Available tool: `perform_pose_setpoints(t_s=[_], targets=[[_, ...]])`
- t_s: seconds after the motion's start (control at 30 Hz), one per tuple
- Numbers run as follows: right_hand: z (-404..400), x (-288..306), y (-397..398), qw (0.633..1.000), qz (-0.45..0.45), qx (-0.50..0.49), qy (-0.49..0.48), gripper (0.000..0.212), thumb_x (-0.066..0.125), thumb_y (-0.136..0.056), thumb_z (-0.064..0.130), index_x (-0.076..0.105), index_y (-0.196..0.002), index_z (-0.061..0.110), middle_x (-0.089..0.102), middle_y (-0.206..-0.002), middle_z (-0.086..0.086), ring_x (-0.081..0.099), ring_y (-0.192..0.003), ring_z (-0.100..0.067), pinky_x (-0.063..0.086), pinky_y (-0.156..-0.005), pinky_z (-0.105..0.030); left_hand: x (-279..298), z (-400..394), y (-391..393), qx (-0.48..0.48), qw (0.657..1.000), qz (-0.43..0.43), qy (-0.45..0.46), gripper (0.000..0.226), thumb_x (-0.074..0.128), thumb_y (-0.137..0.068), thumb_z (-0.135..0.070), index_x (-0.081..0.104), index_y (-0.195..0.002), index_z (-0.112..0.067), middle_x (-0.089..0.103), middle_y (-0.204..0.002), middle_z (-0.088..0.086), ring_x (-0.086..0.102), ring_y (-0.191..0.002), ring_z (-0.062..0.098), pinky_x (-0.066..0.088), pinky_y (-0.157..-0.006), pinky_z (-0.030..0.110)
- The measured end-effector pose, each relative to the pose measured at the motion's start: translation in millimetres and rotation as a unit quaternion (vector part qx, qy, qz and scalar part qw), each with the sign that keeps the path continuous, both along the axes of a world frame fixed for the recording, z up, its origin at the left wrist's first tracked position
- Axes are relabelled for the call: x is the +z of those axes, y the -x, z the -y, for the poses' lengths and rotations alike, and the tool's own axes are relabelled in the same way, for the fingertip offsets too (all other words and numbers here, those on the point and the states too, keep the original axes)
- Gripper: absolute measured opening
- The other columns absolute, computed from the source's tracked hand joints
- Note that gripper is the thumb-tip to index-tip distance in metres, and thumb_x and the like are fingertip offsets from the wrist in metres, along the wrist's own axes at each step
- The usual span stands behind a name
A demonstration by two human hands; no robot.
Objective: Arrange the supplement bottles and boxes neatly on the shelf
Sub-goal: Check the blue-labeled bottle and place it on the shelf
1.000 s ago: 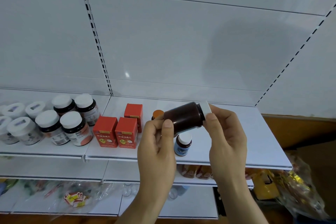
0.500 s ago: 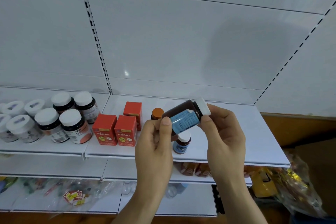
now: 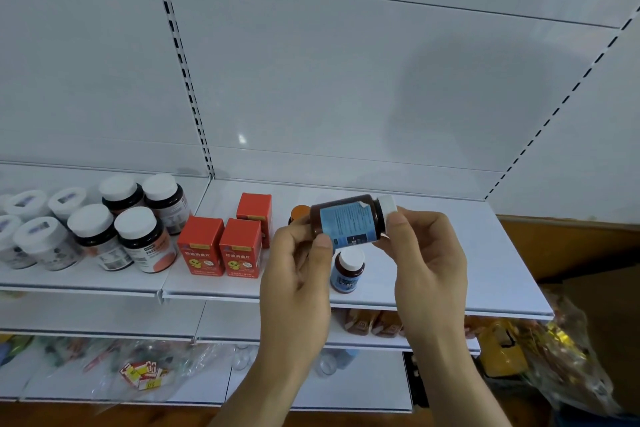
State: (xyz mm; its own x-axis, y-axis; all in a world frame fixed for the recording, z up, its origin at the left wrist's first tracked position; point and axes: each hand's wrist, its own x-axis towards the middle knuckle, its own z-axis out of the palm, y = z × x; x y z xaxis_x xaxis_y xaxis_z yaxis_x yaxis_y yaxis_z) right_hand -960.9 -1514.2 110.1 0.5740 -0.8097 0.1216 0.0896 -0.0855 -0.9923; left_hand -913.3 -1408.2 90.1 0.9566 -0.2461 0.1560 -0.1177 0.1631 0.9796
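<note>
Both hands hold one brown bottle (image 3: pixel 349 222) in the air above the front of the white shelf (image 3: pixel 485 274). The bottle lies nearly on its side, white cap (image 3: pixel 388 205) toward the right, blue label facing the camera. The left hand (image 3: pixel 298 274) grips the base end, thumb on the lower edge of the label and fingers curled behind the base. The right hand (image 3: pixel 426 263) pinches the cap end between thumb and fingers.

Directly below the held bottle, a small blue-labelled bottle (image 3: pixel 347 271) stands upright on the shelf, between the two hands. An orange-capped bottle (image 3: pixel 300 211) stands behind the left hand, mostly hidden.

To the left on the same shelf stand three red boxes (image 3: pixel 221 246): two side by side at the front, touching, and one behind them. Farther left, on the adjoining shelf panel, four dark jars with white lids (image 3: pixel 138 222) stand in two rows. Beyond them are pale jars with white lids (image 3: pixel 34 229).

The lower shelves hold brown packets (image 3: pixel 370 322) and clear plastic wrapping (image 3: pixel 145 371).
</note>
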Motion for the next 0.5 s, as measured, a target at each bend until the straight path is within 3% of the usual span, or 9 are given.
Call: perform_pose_setpoints(t_s=[0.1, 0.2, 0.43, 0.5], targets=[[4, 3, -6, 0.999, -0.034, -0.015, -0.002, 0.022, 0.066, -0.092, 0.042, 0.063, -0.091, 0.020, 0.075, -0.086, 0.005, 0.073, -0.087, -0.009, 0.060, -0.086, -0.046, -6, 3, -2, -0.017, 0.999, 0.046, -0.011, 0.023, 0.055, -0.099, -0.026, 0.058, -0.120, -0.017, 0.059, -0.131, -0.026, 0.058, -0.121, 0.003, 0.050, -0.093, 0.016], [6, 5, -9, 0.998, -0.062, -0.019, 0.015, 0.027, 0.069, -0.085, 0.053, 0.060, -0.089, 0.028, 0.073, -0.084, 0.010, 0.072, -0.086, -0.012, 0.061, -0.083, -0.043, -12, 4, -5, -0.019, 0.996, 0.081, -0.013, 0.026, 0.054, -0.095, -0.023, 0.056, -0.121, -0.019, 0.050, -0.144, -0.019, 0.050, -0.133, 0.007, 0.046, -0.103, 0.020], [8, 5, -7, 0.998, -0.053, 0.019, 0.031, 0.020, 0.075, -0.086, 0.035, 0.061, -0.096, 0.025, 0.074, -0.091, 0.006, 0.072, -0.091, -0.009, 0.059, -0.077, -0.021, -16, 2, -10, -0.019, 0.997, 0.073, -0.014, 0.030, 0.054, -0.096, -0.024, 0.056, -0.125, -0.018, 0.051, -0.143, -0.021, 0.051, -0.133, 0.010, 0.048, -0.106, 0.033], [8, 3, -6, 0.998, -0.041, 0.035, 0.025, 0.015, 0.073, -0.089, 0.031, 0.062, -0.098, 0.025, 0.074, -0.095, 0.006, 0.071, -0.096, -0.011, 0.059, -0.080, -0.024, -14, 0, -11, -0.015, 0.998, 0.059, -0.023, 0.028, 0.055, -0.099, -0.030, 0.056, -0.125, -0.019, 0.056, -0.138, -0.021, 0.056, -0.128, 0.011, 0.053, -0.101, 0.037]])
